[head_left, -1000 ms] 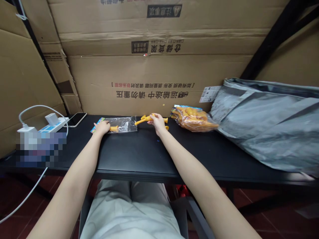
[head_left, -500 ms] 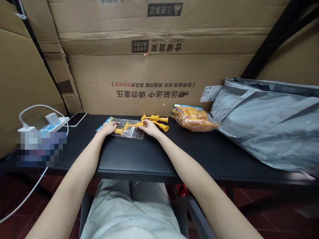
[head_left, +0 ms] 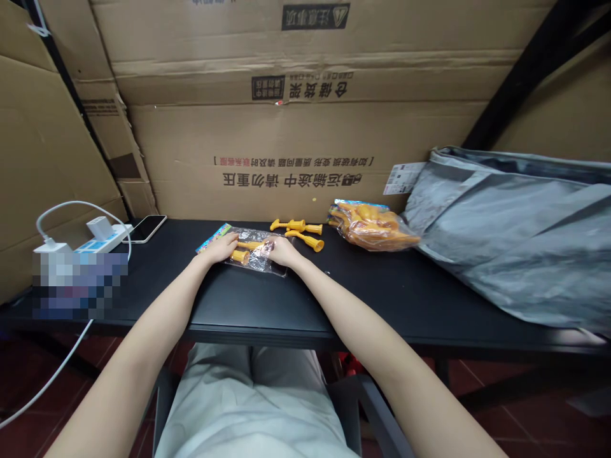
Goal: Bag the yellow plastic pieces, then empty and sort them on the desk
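A clear plastic bag (head_left: 255,263) with a colourful printed header (head_left: 209,238) lies on the black table in front of me. My left hand (head_left: 220,248) is closed on the header end and presses it down. In the bag, close to my left fingers, is a short yellow plastic piece with a flared end (head_left: 240,257). Another long yellow plastic piece (head_left: 251,245) reaches from the bag toward my right hand (head_left: 281,250), whose fingers pinch its right end. Just behind that hand lie two more yellow flared pieces (head_left: 291,225) (head_left: 309,241).
A filled bag of yellow pieces (head_left: 367,226) stands at the back right, beside a large grey bag (head_left: 506,242). To the left are a phone (head_left: 147,229), a white power strip (head_left: 107,238) and a cable. Cardboard (head_left: 296,133) walls the back.
The plastic bag and my left hand have shifted slightly right and nearer to me. The long yellow piece has moved lower over the bag, with my right hand still at its end.
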`<state>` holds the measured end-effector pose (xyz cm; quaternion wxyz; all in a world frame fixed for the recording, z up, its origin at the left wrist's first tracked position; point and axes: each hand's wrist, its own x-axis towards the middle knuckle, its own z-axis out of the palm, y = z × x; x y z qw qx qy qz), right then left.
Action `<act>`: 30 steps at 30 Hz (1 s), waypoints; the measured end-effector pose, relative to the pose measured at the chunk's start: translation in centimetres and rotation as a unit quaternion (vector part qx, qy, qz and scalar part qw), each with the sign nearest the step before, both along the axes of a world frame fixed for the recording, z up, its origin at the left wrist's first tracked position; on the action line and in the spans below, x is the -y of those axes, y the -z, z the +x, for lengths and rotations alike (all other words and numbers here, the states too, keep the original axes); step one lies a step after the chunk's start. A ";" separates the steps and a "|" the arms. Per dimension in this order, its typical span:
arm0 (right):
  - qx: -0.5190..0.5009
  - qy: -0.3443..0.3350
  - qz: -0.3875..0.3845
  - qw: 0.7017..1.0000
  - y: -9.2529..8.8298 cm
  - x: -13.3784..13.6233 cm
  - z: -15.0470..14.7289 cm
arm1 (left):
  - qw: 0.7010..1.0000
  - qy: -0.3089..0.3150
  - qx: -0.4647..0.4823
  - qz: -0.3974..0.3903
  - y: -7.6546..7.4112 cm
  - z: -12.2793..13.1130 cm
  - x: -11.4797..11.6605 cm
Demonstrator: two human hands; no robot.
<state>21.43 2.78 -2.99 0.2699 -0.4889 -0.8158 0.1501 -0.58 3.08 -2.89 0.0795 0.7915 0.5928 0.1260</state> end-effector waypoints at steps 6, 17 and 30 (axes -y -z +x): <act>0.056 0.083 -0.013 0.995 -0.2 0.3 -0.4 | 1.000 0.015 0.009 -0.026 0.1 1.1 0.6; -0.080 -0.002 -0.019 0.997 1.0 -1.1 0.1 | 0.998 0.022 0.025 -0.045 -0.1 1.2 0.8; -0.099 0.046 -0.030 0.994 1.5 -0.7 -1.1 | 0.999 0.030 0.029 -0.015 0.4 0.9 -0.1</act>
